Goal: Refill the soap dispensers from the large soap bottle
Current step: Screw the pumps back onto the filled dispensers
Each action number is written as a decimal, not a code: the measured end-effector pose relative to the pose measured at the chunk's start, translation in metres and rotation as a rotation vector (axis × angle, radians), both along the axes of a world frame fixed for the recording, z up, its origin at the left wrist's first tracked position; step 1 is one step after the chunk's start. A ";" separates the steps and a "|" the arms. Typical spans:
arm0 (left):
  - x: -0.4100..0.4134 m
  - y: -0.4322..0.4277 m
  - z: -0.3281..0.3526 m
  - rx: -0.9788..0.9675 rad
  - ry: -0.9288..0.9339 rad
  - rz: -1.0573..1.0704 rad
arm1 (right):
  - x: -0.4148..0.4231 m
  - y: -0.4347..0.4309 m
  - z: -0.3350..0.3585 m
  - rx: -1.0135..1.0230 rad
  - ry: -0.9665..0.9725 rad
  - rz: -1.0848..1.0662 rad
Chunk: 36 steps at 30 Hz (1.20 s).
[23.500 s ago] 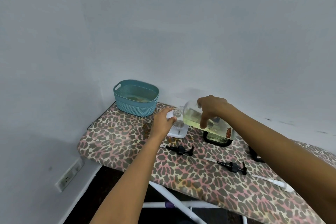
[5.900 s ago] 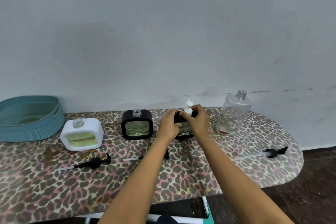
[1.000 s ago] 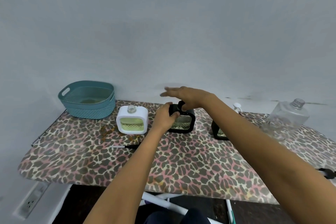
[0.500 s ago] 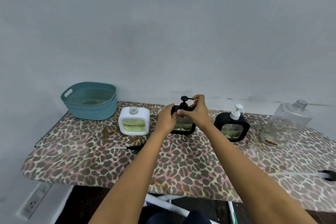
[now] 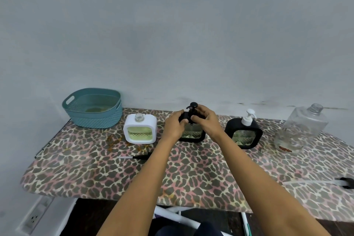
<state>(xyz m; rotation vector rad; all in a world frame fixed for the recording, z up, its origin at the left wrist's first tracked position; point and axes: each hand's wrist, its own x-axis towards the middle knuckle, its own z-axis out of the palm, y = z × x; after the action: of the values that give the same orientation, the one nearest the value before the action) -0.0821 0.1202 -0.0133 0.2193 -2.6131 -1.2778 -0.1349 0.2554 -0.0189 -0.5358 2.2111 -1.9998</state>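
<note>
Three square soap dispensers stand in a row on the leopard-print board (image 5: 191, 174). The white dispenser (image 5: 139, 129) on the left has an open neck and yellow-green soap inside. My left hand (image 5: 175, 123) grips the shoulder of the middle black dispenser (image 5: 191, 134). My right hand (image 5: 206, 120) is closed around the collar of its black pump (image 5: 193, 108). The right black dispenser (image 5: 243, 133) carries a white pump. The large clear soap bottle (image 5: 301, 128) stands uncapped at the far right, nearly empty.
A teal basket (image 5: 92, 109) sits at the back left against the wall. A loose black pump with its tube (image 5: 138, 157) lies in front of the white dispenser. Another loose pump (image 5: 344, 182) lies at the right edge. A wall socket (image 5: 33, 216) is low on the left.
A second ago my right hand hovered open above the middle dispenser; it has come down onto the black pump's collar. My left hand stays on the dispenser's body.
</note>
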 end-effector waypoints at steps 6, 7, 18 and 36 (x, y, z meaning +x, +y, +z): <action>0.003 -0.003 0.003 0.017 -0.009 -0.006 | 0.004 -0.007 0.001 0.026 0.006 -0.060; 0.002 -0.003 0.004 0.024 -0.014 -0.012 | 0.003 -0.004 0.003 0.016 -0.023 0.008; -0.001 0.001 0.001 0.019 -0.016 0.036 | 0.014 -0.017 0.003 0.092 0.134 -0.228; -0.002 -0.010 0.002 0.018 -0.041 -0.047 | 0.001 0.000 0.019 0.312 0.132 0.032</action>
<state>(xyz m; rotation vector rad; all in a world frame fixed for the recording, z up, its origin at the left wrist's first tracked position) -0.0846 0.1104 -0.0109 0.1898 -2.6578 -1.3261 -0.1340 0.2551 0.0003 -0.6731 2.5086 -1.6003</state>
